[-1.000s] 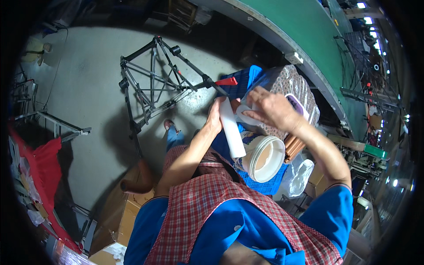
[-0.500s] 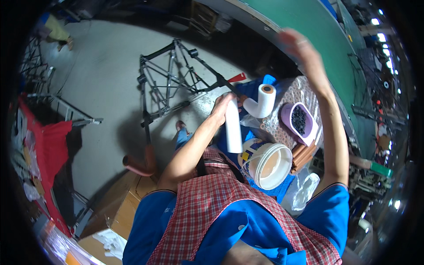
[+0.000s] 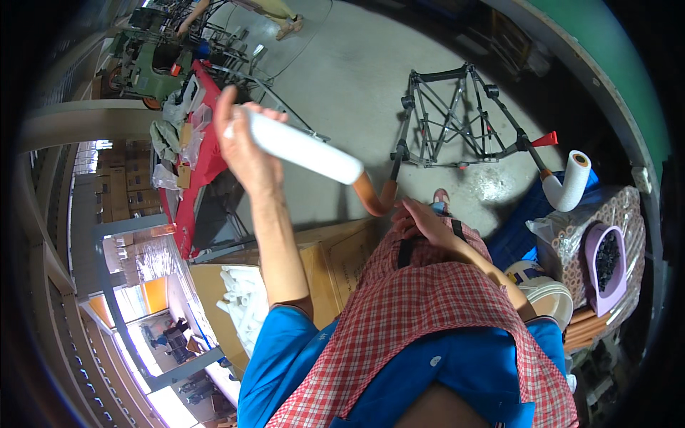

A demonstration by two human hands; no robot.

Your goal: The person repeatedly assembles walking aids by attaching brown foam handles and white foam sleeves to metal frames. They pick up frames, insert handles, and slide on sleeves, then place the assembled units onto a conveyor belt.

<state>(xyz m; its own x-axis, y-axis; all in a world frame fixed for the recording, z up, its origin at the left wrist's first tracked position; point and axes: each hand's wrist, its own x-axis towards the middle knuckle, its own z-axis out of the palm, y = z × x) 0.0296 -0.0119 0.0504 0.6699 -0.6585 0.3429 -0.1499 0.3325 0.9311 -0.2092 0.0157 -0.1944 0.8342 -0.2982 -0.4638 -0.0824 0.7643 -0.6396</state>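
My left hand is at the far end of a white foam sleeve, its fingers partly round it and one finger sticking up. The sleeve's other end sits on a brown curved tube, which joins a black folding metal frame standing on the floor. My right hand rests low by my checked apron, beside the tube's bend. Its fingers are stretched and apart; whether they touch the tube I cannot tell. The frame's other handle carries a second white sleeve, bent with its end upward.
An open cardboard box of white foam pieces stands at my left. To my right are a white bucket, a lilac scoop of small black parts, and wrapped brown tubes. Red cloth hangs farther left; another person is behind.
The view has swung left. The white sleeve, earlier upright in my left hand, is now on the brown tube at left. My right hand has come down from its raised, blurred position.
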